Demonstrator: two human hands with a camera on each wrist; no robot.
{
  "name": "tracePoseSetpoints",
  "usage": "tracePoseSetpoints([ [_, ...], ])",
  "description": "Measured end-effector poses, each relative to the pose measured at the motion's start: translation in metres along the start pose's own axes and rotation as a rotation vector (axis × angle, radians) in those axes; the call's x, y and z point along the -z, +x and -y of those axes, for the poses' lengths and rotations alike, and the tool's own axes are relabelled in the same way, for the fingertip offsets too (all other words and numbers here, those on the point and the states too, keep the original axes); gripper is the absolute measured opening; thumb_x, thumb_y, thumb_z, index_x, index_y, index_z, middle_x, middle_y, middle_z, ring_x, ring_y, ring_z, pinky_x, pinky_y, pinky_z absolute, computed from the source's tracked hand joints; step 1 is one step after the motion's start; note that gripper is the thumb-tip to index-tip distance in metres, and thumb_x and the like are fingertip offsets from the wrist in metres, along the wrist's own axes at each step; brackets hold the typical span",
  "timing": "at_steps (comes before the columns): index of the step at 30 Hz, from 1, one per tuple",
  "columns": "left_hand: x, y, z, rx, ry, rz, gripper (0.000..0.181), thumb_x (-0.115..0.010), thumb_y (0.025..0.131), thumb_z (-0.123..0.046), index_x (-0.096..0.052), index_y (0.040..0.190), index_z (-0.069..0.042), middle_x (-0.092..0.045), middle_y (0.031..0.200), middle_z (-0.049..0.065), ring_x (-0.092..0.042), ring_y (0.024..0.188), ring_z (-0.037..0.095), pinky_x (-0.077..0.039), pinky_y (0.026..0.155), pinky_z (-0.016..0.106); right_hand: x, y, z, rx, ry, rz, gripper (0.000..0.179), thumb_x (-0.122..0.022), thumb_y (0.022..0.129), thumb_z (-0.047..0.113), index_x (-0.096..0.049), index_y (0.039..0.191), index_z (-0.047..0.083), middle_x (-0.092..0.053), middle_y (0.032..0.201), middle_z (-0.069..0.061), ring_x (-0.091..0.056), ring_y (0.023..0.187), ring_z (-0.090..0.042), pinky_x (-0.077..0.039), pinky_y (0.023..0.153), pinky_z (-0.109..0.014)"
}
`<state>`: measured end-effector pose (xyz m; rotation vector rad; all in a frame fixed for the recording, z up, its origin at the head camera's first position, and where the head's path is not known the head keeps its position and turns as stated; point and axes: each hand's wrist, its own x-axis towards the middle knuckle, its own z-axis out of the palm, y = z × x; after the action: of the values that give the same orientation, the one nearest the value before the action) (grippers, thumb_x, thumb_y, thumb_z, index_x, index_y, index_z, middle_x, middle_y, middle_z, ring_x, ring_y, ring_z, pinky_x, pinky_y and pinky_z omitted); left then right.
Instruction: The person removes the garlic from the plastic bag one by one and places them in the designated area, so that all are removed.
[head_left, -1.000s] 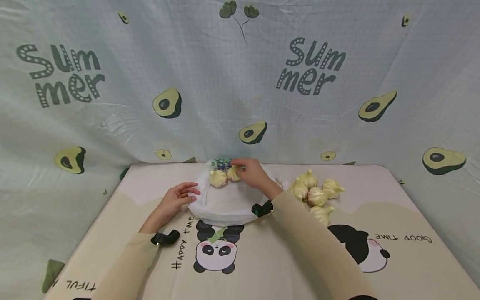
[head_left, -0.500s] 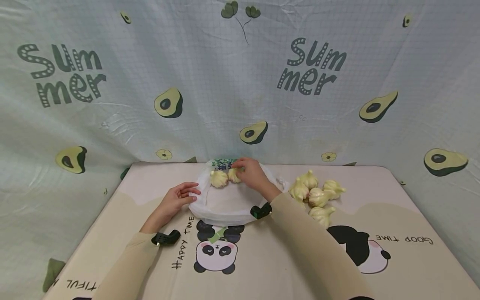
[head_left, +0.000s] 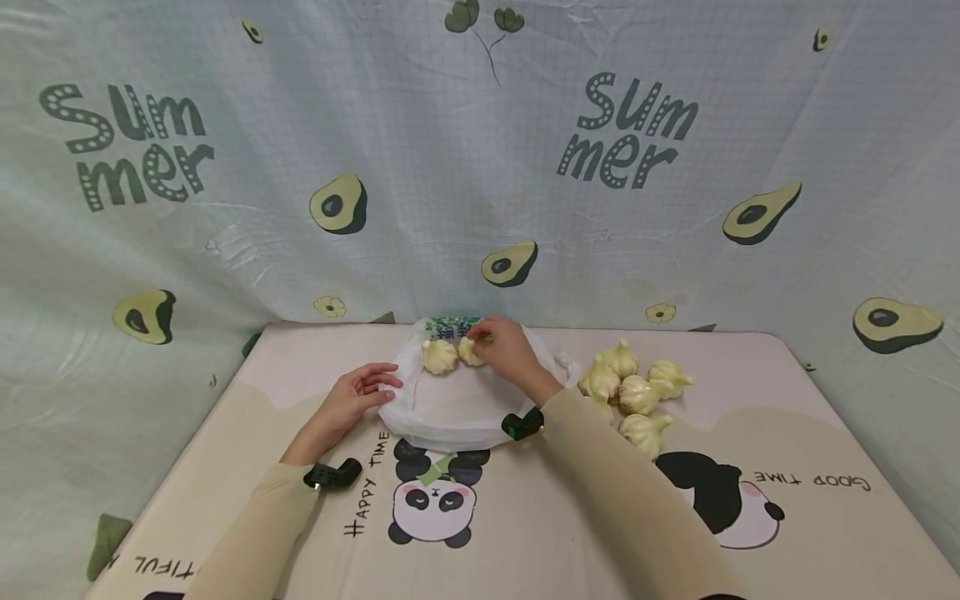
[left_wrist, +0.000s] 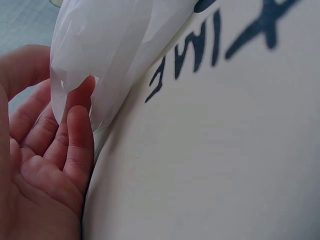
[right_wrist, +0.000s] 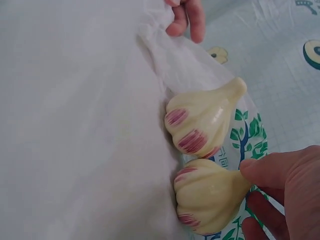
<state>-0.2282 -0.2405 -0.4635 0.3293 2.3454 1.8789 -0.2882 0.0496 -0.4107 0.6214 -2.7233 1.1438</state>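
Note:
A white plastic bag (head_left: 450,433) with green and blue print lies spread on the table, its side rolled into a rim. Two pale yellow garlic bulbs with purple streaks lie side by side at its far end. My right hand (head_left: 507,348) pinches the stem of the right-hand garlic bulb (right_wrist: 212,197) between thumb and fingers. The other garlic bulb (right_wrist: 202,122) sits beside it, untouched by the fingers. At the bag's left rim, my left hand (head_left: 352,404) holds the plastic with curled fingers. In the left wrist view the plastic (left_wrist: 107,55) partly covers the fingertips.
Several more garlic bulbs (head_left: 637,394) lie clustered on the table right of the bag, beside my right forearm. A printed cloth (head_left: 570,533) covers the table. Behind its far edge hangs a curtain (head_left: 420,208) with avocado prints.

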Motion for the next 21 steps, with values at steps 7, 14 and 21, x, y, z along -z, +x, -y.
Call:
tracePoseSetpoints([
  [7, 0.0, 0.001, -0.002, -0.001, 0.008, -0.001, 0.048, -0.066, 0.092, 0.001, -0.05, 0.137, 0.006, -0.062, 0.121, 0.028, -0.063, 0.1, 0.009, -0.046, 0.086, 0.017, 0.001, 0.001, -0.004, -0.027, -0.006, 0.0, 0.011, -0.073, 0.09, 0.009, -0.074, 0.101, 0.01, -0.071, 0.102, -0.003, -0.064, 0.095, -0.02, -0.051, 0.082, -0.036],
  [14, -0.001, 0.001, -0.002, 0.012, 0.011, -0.009, 0.048, -0.067, 0.092, 0.0, -0.05, 0.138, 0.006, -0.063, 0.121, 0.027, -0.062, 0.1, 0.009, -0.046, 0.086, 0.017, 0.007, -0.001, -0.01, -0.061, 0.029, 0.0, 0.011, -0.073, 0.091, 0.014, -0.073, 0.103, 0.012, -0.071, 0.104, -0.003, -0.063, 0.097, -0.02, -0.051, 0.082, -0.038],
  [21, -0.002, 0.003, 0.0, 0.006, 0.003, -0.009, 0.048, -0.067, 0.092, 0.0, -0.051, 0.137, 0.006, -0.063, 0.12, 0.028, -0.063, 0.099, 0.01, -0.046, 0.085, 0.017, 0.014, -0.003, -0.016, -0.085, 0.056, 0.016, 0.015, -0.073, 0.092, 0.015, -0.073, 0.105, 0.009, -0.071, 0.103, -0.002, -0.065, 0.099, -0.02, -0.051, 0.086, -0.038],
])
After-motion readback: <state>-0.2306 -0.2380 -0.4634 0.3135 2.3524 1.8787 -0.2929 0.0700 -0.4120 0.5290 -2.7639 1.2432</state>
